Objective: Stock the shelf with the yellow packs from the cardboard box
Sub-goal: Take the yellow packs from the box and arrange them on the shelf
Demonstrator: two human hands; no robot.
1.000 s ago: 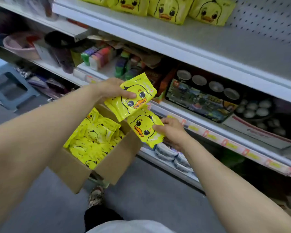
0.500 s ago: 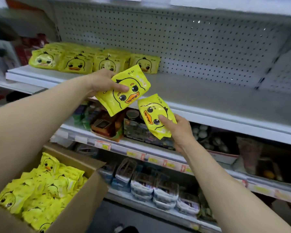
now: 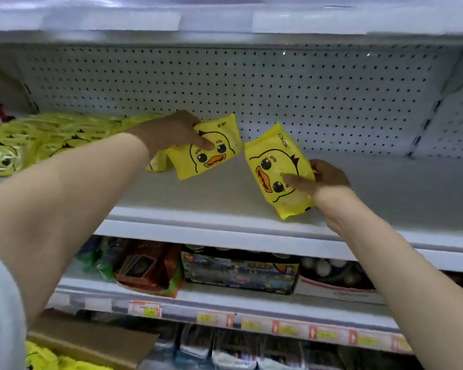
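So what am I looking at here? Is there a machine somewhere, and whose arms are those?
No machine here: these are a person's two bare arms. The one camera sits on the person's head, looking forward and down, so you see what they see. The left hand holds one yellow duck pack over the white shelf, beside the stocked packs already lying there. The right hand holds a second pack near the shelf's front edge. Bottom left is the cardboard box, with more yellow packs inside.
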